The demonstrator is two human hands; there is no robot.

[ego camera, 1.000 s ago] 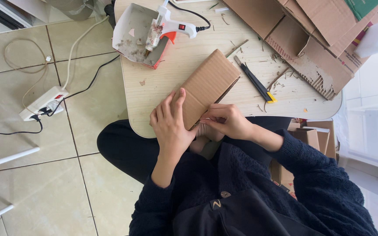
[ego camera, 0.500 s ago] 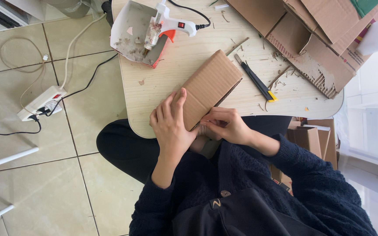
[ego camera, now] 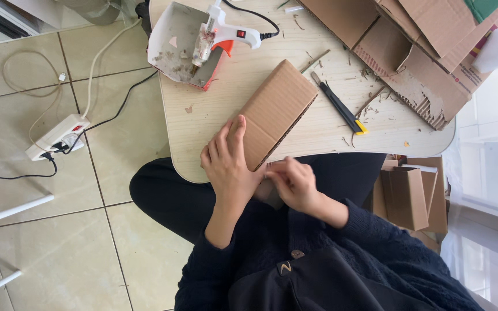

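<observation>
**Flat hand on the cardboard box, fingers working its near end**

Your left hand [ego camera: 229, 164] lies spread and flat on the near end of the brown corrugated cardboard box [ego camera: 275, 112], palm down, fingers pointing up its top face. The box rests at a slant on the pale wooden table [ego camera: 214, 109], its near end overhanging the table edge toward your lap. Your right hand [ego camera: 295, 181] is curled at that near end, fingertips together on a small cardboard flap or edge; what exactly they pinch is hidden by the fingers, so I cannot tell.

You can expect the box to be light and fairly stiff across its faces, but easy to crush or dent at open ends and along the fluted edges. Its surface is dry and matte, so it should not slip under your palm. Hold it by broad flat pressure on the top face, or by the long sides, rather than squeezing a corner.

Just beside the box on your right lies a black utility knife with a yellow end [ego camera: 339, 105]. Beyond it sit a white and orange glue gun [ego camera: 226, 31] in a scrap-littered white tray [ego camera: 171, 37], and torn cardboard sheets [ego camera: 410, 52] at the far corner.
</observation>
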